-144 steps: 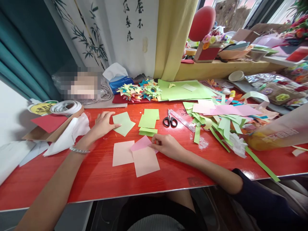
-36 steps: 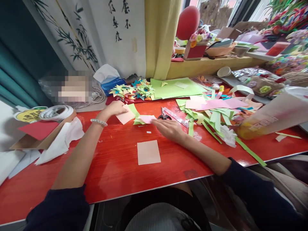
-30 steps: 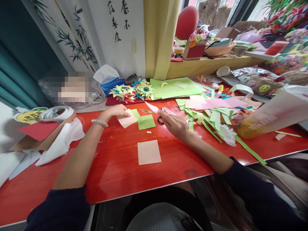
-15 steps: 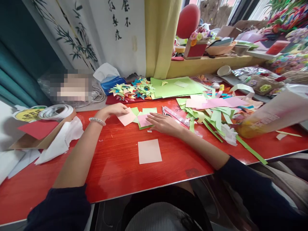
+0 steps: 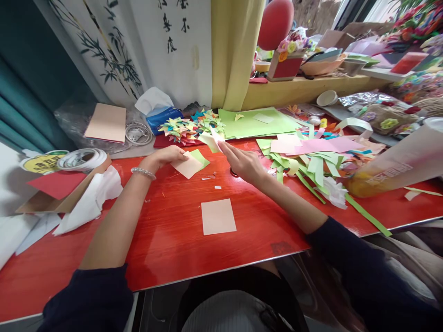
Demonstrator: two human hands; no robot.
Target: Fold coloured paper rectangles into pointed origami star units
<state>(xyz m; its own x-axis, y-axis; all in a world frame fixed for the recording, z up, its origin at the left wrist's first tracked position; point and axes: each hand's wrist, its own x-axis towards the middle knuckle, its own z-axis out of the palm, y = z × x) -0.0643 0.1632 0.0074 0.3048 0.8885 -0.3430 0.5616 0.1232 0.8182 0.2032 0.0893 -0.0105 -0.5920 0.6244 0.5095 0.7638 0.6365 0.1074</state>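
Pinching peach paper (image 5: 187,167) and green paper (image 5: 204,160) together in the left hand (image 5: 162,157), and gripping pale papers (image 5: 210,142), tilted up, in the right hand (image 5: 245,162), just in front of the star-pointed ornaments (image 5: 177,130)! Looking down to a peach square (image 5: 218,216) flat on the red table (image 5: 166,244), nearer the body than either hand, with cut paper strips (image 5: 317,168) heaped to the right.

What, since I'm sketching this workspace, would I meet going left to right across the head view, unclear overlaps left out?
Red paper → left hand, gripping a peach square → right hand → crumpled white tissue → translucent cup.
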